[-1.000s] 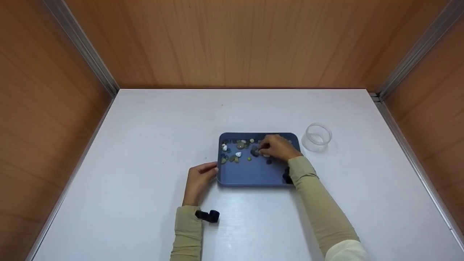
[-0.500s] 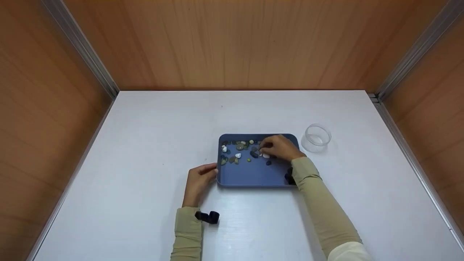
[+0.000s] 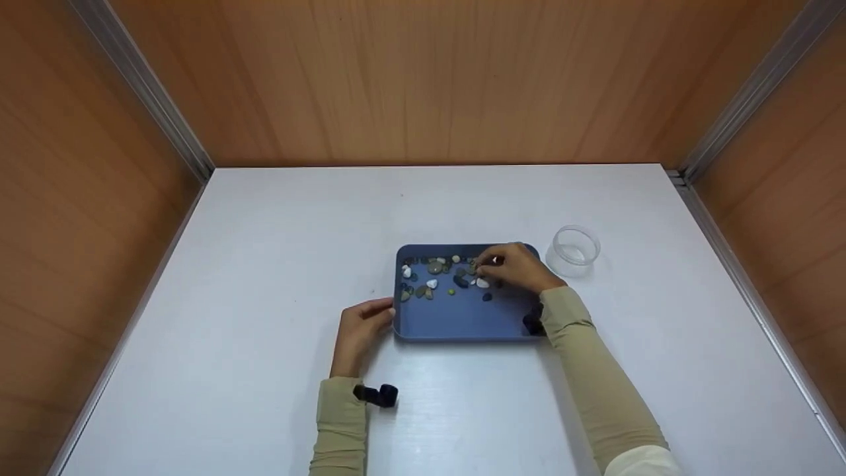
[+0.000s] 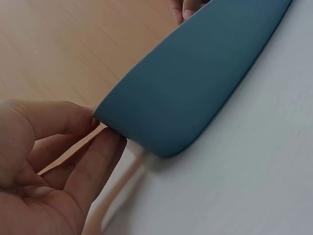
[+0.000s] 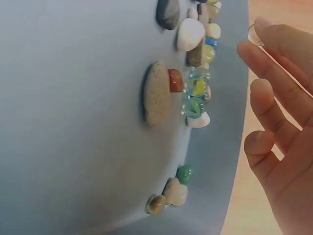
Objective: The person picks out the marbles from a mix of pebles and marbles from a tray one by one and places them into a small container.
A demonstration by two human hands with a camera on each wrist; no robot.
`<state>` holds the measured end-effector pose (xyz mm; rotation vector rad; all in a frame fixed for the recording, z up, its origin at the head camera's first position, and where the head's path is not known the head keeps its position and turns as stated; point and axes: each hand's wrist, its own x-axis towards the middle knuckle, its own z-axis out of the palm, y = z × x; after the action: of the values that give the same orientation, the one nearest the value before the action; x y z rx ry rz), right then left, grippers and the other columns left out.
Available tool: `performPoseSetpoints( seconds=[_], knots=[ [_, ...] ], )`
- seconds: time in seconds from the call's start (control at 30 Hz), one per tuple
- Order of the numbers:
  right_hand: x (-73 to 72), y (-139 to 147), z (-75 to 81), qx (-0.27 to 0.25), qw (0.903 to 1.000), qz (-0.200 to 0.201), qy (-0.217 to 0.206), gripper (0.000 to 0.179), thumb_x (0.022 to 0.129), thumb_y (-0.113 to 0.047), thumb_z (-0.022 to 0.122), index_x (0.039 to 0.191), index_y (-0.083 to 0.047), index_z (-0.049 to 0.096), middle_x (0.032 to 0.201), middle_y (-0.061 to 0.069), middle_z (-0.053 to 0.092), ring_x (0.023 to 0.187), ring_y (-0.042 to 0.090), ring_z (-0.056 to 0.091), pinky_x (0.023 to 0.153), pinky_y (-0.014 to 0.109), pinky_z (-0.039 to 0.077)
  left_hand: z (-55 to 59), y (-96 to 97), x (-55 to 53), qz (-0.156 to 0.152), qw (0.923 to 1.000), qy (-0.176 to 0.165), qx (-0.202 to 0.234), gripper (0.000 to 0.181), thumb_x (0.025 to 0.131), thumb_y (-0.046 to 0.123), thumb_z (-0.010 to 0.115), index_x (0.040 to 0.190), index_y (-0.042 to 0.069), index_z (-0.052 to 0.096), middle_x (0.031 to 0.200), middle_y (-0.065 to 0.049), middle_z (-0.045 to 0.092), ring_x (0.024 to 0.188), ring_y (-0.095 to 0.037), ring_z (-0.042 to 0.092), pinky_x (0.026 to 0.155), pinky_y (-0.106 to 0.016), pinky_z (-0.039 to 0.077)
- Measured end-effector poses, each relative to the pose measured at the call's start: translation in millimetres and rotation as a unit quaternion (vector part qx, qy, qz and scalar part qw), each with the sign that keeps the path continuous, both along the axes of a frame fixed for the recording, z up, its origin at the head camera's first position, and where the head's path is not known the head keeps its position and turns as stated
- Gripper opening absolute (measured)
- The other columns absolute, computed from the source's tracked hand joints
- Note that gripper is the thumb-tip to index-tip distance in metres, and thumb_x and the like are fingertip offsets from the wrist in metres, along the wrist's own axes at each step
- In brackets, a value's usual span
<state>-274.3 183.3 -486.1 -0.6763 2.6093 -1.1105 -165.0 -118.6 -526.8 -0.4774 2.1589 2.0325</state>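
Pebbles and glass marbles lie in a shallow blue tray (image 3: 456, 322), mostly toward its back. My left hand (image 3: 360, 334) rests its fingertips against the tray's left wall; the left wrist view has one finger (image 4: 110, 147) low on the outer wall and another right at the rim. Over the tray's back right, my right hand (image 3: 519, 268) pinches a small clear glass marble (image 5: 254, 35) between thumb and index finger, its other fingers loosely bent. Below it in the right wrist view are a long beige pebble (image 5: 157, 94), a white pebble (image 5: 190, 35) and a green glass piece (image 5: 184, 173).
A clear round plastic container (image 3: 573, 258) stands on the white table (image 3: 264, 277), just beyond the tray's back right corner. Wooden panels (image 3: 423, 86) enclose the table at the back and both sides.
My right hand has shifted slightly right and lifted from the pebbles, uncovering a white pebble beneath it. My left hand stays at the tray's left wall.
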Motion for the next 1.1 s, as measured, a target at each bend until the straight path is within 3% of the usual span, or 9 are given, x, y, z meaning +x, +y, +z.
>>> performPoseSetpoints(
  seconds=[0.4,0.63,0.87,1.1],
  knots=[
    [5.4,10,5.1,-0.056,0.9982,0.006,0.023,0.025,0.089,-0.026,0.069,0.106,-0.009,0.073,0.099,0.000,0.071,0.079,0.026,0.056,0.066,0.030,0.045,-0.5,1.4,-3.2,0.011,0.9999,0.001,0.012,0.025,0.085,0.004,0.068,0.110,0.002,0.072,0.115,-0.016,0.068,0.101,-0.017,0.065,0.087,-0.027,0.055],
    [8.9,16,8.2,-0.065,0.9972,-0.014,0.033,0.023,0.088,-0.029,0.070,0.104,-0.014,0.074,0.092,-0.001,0.069,0.075,0.020,0.053,0.066,0.030,0.045,-1.5,-1.1,-3.2,0.008,1.0000,0.000,0.004,0.026,0.085,0.006,0.069,0.110,0.002,0.071,0.114,-0.015,0.069,0.101,-0.017,0.065,0.086,-0.028,0.055],
    [32.8,14,50.6,-0.064,0.9971,-0.036,0.018,0.023,0.089,-0.016,0.069,0.107,-0.003,0.072,0.095,0.012,0.070,0.078,0.027,0.055,0.067,0.027,0.045,-1.1,-2.2,-1.1,0.007,0.9999,0.006,0.007,0.027,0.085,0.007,0.069,0.111,0.002,0.071,0.115,-0.016,0.068,0.099,-0.015,0.066,0.086,-0.026,0.055],
    [35.5,28,59.3,-0.074,0.9952,-0.044,0.047,0.020,0.089,-0.014,0.069,0.105,-0.004,0.072,0.090,0.016,0.068,0.077,0.028,0.055,0.065,0.024,0.044,-1.7,-2.8,-1.2,0.010,0.9998,0.001,0.016,0.027,0.085,0.006,0.069,0.111,0.001,0.071,0.115,-0.017,0.068,0.101,-0.017,0.065,0.087,-0.026,0.055]
  ],
)
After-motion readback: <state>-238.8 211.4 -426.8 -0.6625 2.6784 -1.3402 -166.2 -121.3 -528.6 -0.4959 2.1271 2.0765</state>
